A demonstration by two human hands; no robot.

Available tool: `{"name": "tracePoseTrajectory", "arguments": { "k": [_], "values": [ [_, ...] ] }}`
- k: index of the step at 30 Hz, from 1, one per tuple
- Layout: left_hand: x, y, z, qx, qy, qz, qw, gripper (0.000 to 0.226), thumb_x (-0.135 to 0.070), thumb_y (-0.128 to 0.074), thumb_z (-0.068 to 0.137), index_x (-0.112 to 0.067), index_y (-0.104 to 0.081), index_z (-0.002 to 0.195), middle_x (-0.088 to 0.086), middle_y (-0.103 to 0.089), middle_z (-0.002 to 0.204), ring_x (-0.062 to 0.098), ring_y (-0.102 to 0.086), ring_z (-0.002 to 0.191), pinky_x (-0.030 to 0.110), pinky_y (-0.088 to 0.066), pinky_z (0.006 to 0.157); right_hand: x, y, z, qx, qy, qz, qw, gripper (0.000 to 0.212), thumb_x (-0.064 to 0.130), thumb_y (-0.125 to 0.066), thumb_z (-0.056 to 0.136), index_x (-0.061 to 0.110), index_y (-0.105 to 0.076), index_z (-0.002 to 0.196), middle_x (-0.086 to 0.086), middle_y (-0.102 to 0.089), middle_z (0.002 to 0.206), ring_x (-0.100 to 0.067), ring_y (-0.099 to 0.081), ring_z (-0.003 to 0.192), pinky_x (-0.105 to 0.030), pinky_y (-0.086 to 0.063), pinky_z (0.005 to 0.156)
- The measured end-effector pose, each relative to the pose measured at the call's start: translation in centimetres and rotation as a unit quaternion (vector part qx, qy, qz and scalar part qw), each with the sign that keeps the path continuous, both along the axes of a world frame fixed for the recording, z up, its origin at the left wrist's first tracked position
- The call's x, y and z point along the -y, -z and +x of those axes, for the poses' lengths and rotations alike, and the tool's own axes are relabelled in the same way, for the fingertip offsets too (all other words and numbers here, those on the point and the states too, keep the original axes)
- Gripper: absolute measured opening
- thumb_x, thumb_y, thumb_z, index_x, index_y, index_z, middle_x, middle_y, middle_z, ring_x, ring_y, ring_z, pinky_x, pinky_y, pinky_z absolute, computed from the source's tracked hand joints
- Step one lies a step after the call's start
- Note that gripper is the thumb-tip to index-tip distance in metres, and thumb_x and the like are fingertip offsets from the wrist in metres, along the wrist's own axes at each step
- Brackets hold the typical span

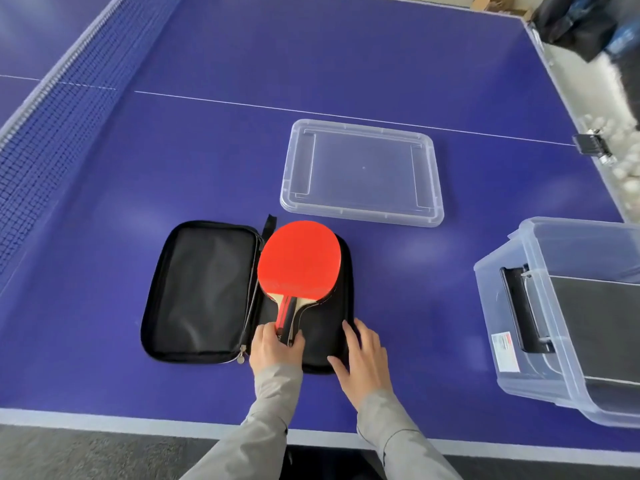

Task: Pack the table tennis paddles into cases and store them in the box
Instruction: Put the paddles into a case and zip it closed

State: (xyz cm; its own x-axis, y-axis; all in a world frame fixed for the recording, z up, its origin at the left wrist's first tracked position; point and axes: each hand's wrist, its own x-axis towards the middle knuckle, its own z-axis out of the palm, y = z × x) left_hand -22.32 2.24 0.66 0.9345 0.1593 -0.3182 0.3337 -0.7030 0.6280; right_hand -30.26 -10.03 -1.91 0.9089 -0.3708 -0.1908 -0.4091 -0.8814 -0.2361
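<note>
A black zip case point(204, 292) lies unzipped and spread flat on the blue table near the front edge. On its right half rests a paddle point(299, 259) with red rubber facing up, the edge of a second paddle showing beneath it. My left hand point(275, 348) grips the paddle handle. My right hand point(362, 355) lies flat with straight fingers on the case's right edge. A clear plastic box point(512, 344) stands at the right with a black case inside.
The box's clear lid point(362, 173) lies upside down behind the case. The net point(45, 133) runs along the left. Several white balls and a black clamp point(594, 147) sit beyond the table's right edge. The table's front edge is close to my arms.
</note>
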Motion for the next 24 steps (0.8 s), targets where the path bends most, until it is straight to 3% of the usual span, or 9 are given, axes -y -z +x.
{"name": "tracePoseTrajectory", "arguments": {
  "k": [10,15,21,24],
  "values": [
    [2.2,1.8,-0.8,-0.010,-0.014,-0.008,1.000,0.028,-0.025,-0.071,0.079,-0.003,-0.056,0.089,0.001,-0.046,0.086,0.027,-0.054,0.087,0.033,-0.042,0.070,0.0,0.4,-0.1,0.017,0.006,0.016,1.000,0.073,0.047,-0.080,0.064,0.018,-0.052,0.124,-0.003,-0.059,0.123,-0.020,-0.054,0.106,-0.032,-0.054,0.068],
    [2.2,2.3,-0.7,-0.030,-0.005,-0.008,1.000,0.032,-0.026,-0.072,0.078,-0.003,-0.055,0.094,0.004,-0.049,0.091,0.028,-0.054,0.092,0.038,-0.046,0.078,-0.1,0.5,-0.2,0.010,0.011,0.023,1.000,0.069,0.044,-0.078,0.068,0.017,-0.053,0.127,-0.005,-0.057,0.127,-0.024,-0.059,0.108,-0.035,-0.053,0.073],
    [0.6,1.9,-0.4,-0.065,0.049,-0.049,0.995,0.041,-0.040,-0.075,0.073,-0.014,-0.053,0.095,-0.004,-0.044,0.094,0.022,-0.054,0.092,0.039,-0.049,0.085,0.0,0.3,-0.3,0.003,0.020,0.068,0.997,0.067,0.042,-0.061,0.086,0.017,-0.036,0.143,-0.004,-0.036,0.146,-0.024,-0.037,0.132,-0.039,-0.041,0.097],
    [-2.2,1.1,0.6,-0.043,0.057,-0.067,0.995,0.054,-0.052,-0.075,0.067,-0.020,-0.058,0.107,-0.008,-0.049,0.102,0.017,-0.056,0.096,0.038,-0.048,0.091,0.1,-0.2,-0.4,-0.004,0.028,0.090,0.996,0.067,0.044,-0.054,0.090,0.018,-0.027,0.146,-0.001,-0.029,0.150,-0.020,-0.028,0.137,-0.037,-0.034,0.104]
  ]
}}
